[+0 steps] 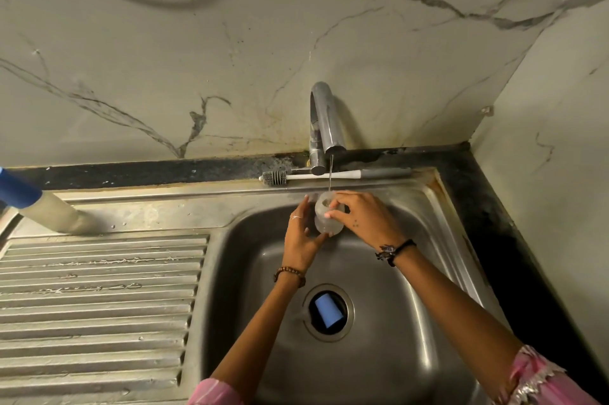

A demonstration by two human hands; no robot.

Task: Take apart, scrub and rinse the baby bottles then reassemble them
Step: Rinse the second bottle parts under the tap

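Pink sleeves (540, 381) frame the bottom edge, and both forearms reach up over the steel sink (412, 322). Below them a blue cap-like piece (326, 310) lies in the open drain (328, 308) — whether it belongs to a bottle I cannot tell, but it sits loose in the hole.

Farther in, the left hand (301, 239) cups the side and base of a clear baby bottle body (326, 218), fingers curled round it, while the right hand (362, 216) grips it from the other side near the rim, thumb and fingers wrapped on the plastic. The bottle is held upright over the basin, mouth up, directly under a thin stream of water (330, 173) falling from the chrome tap (324, 127). This looks like the rinse stage for this body.

Behind the hands a bottle brush (329, 175) lies along the back ledge of the sink, just at the tap's foot. To the left, on the ribbed drainboard (99, 305), a pale cylinder with a blue end (39, 203) lies partly out of frame.

Risks — the wet plastic could slip from the grip and drop into the basin, knocking the blue piece deeper into the drain. The stream is thin, so soap may stay in the bottle if the rinse is cut short.
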